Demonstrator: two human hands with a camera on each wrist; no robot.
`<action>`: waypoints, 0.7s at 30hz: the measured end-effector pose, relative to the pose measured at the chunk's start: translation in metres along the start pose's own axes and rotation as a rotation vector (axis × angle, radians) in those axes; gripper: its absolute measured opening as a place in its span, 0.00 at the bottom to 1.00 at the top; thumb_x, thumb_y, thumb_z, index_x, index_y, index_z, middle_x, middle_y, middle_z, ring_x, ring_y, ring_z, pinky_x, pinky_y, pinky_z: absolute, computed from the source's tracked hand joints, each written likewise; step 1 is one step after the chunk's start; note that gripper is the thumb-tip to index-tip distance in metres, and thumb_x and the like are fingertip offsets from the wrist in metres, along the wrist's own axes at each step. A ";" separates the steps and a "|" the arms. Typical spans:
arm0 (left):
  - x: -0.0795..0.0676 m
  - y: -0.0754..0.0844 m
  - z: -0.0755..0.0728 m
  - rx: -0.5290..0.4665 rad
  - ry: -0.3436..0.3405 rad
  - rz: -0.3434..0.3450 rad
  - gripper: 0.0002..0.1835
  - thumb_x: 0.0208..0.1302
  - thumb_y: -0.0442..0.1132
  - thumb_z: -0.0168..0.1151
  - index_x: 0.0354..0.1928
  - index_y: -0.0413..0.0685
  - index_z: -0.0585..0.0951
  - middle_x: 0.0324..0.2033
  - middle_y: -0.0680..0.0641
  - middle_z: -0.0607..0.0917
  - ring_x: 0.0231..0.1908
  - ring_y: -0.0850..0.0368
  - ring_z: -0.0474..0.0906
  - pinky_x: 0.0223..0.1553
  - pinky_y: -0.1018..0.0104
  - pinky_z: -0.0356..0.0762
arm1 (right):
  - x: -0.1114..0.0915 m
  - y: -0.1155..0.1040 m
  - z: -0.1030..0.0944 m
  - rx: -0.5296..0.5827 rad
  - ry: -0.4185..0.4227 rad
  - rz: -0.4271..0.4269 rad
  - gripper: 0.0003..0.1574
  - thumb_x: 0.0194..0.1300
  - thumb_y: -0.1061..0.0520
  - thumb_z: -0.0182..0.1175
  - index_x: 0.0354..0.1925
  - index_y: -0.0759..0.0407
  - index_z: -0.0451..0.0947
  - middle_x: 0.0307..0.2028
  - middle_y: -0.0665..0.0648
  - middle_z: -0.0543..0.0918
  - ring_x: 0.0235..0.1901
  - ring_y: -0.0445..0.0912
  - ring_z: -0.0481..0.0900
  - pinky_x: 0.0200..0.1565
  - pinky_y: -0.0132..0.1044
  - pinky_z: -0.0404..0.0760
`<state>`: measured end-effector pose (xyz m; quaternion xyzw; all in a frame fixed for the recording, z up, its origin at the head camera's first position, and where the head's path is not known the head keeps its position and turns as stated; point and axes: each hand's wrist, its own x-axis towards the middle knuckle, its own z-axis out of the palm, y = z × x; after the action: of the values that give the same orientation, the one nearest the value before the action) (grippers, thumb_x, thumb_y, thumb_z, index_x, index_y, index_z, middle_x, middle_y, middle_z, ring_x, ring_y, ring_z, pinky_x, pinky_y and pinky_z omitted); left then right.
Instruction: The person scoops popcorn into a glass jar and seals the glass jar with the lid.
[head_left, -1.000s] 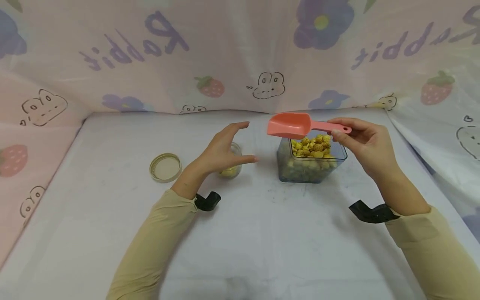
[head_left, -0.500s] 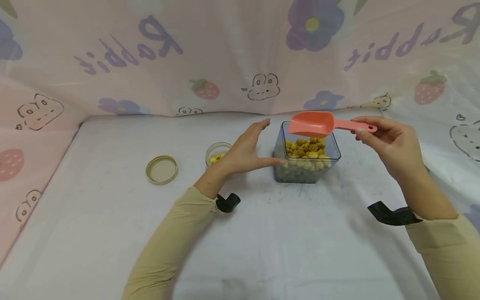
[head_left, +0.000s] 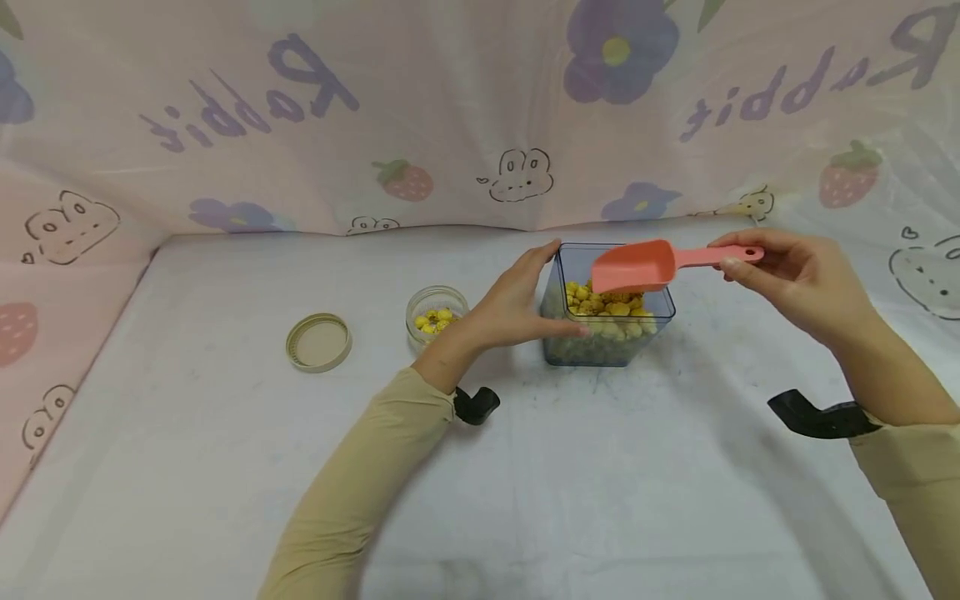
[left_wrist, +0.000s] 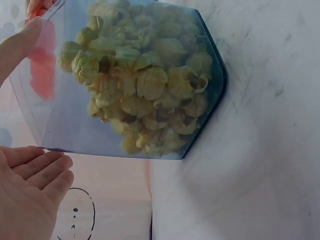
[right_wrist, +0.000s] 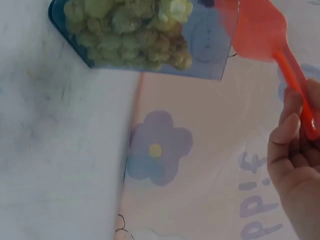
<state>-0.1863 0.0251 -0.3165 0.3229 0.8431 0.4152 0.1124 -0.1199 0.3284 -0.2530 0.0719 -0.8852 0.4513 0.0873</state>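
Observation:
My left hand (head_left: 513,308) is spread at the left side of a clear bluish square tub (head_left: 585,354), its thumb along the front wall and its fingers at the back left corner. In the left wrist view, the straight fingers (left_wrist: 47,172) meet the tub's edge. Yellow popcorn (left_wrist: 145,85) fills the tub's lower part. My right hand (head_left: 802,279) pinches the handle of a coral-pink scoop (head_left: 637,267) between thumb and fingers. The scoop's bowl hangs over the tub's mouth, tilted toward the popcorn, and looks bare. In the right wrist view, part of the bowl shows through the tub wall.
Left of the tub stands a round clear jar (head_left: 414,327) with some popcorn in it, partly hidden by my left hand. Farther left a beige round lid (head_left: 318,342) lies on the white tabletop (head_left: 187,467). A printed cloth (head_left: 450,100) hangs behind.
My left hand has moved right, from over the jar to the tub's side. The scoop has shifted right with my right hand, then dipped lower, its bowl tilting over the tub.

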 end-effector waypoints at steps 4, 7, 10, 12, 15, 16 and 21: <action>0.002 0.001 0.001 -0.008 -0.007 -0.017 0.61 0.47 0.57 0.74 0.76 0.51 0.45 0.74 0.49 0.54 0.73 0.55 0.51 0.71 0.56 0.56 | 0.007 -0.001 -0.005 -0.079 -0.053 0.020 0.16 0.63 0.65 0.62 0.47 0.51 0.82 0.31 0.41 0.79 0.28 0.32 0.78 0.32 0.18 0.74; 0.003 0.000 0.002 -0.013 -0.012 -0.029 0.61 0.47 0.57 0.74 0.76 0.52 0.45 0.74 0.49 0.54 0.73 0.54 0.50 0.71 0.55 0.55 | 0.013 -0.002 -0.007 -0.135 -0.091 0.011 0.15 0.62 0.64 0.62 0.47 0.52 0.81 0.32 0.43 0.78 0.28 0.33 0.78 0.30 0.19 0.74; 0.003 0.000 0.003 -0.024 -0.011 -0.027 0.61 0.47 0.56 0.74 0.76 0.52 0.46 0.74 0.49 0.54 0.73 0.55 0.51 0.71 0.55 0.55 | 0.019 -0.005 -0.008 -0.222 -0.125 -0.043 0.14 0.62 0.65 0.62 0.47 0.57 0.81 0.31 0.44 0.76 0.27 0.34 0.75 0.28 0.21 0.71; 0.004 0.000 0.003 -0.028 -0.008 -0.022 0.61 0.47 0.56 0.75 0.76 0.52 0.46 0.74 0.49 0.55 0.73 0.55 0.52 0.71 0.55 0.56 | 0.022 -0.010 -0.008 -0.301 -0.145 -0.112 0.14 0.62 0.64 0.63 0.47 0.59 0.81 0.30 0.44 0.76 0.29 0.33 0.73 0.29 0.21 0.68; 0.004 0.000 0.003 -0.027 -0.005 -0.020 0.61 0.47 0.56 0.75 0.76 0.51 0.47 0.73 0.49 0.56 0.72 0.55 0.53 0.70 0.56 0.57 | 0.027 -0.021 -0.007 -0.431 -0.160 -0.207 0.13 0.61 0.63 0.64 0.45 0.58 0.82 0.29 0.42 0.75 0.29 0.33 0.70 0.29 0.23 0.64; 0.004 0.000 0.003 -0.024 -0.005 -0.021 0.60 0.47 0.56 0.75 0.76 0.51 0.47 0.73 0.49 0.56 0.72 0.55 0.53 0.70 0.56 0.58 | 0.029 -0.025 -0.006 -0.472 -0.166 -0.240 0.12 0.60 0.63 0.65 0.45 0.57 0.82 0.28 0.42 0.75 0.28 0.34 0.69 0.29 0.24 0.64; 0.004 -0.001 0.003 -0.024 -0.004 -0.023 0.60 0.47 0.56 0.75 0.76 0.51 0.47 0.72 0.48 0.57 0.70 0.53 0.57 0.69 0.56 0.61 | 0.037 -0.044 -0.003 -0.617 -0.231 -0.288 0.14 0.57 0.66 0.65 0.44 0.61 0.82 0.25 0.47 0.76 0.23 0.36 0.65 0.23 0.30 0.60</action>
<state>-0.1878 0.0291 -0.3189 0.3128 0.8414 0.4233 0.1229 -0.1470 0.3034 -0.2084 0.2167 -0.9646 0.1348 0.0667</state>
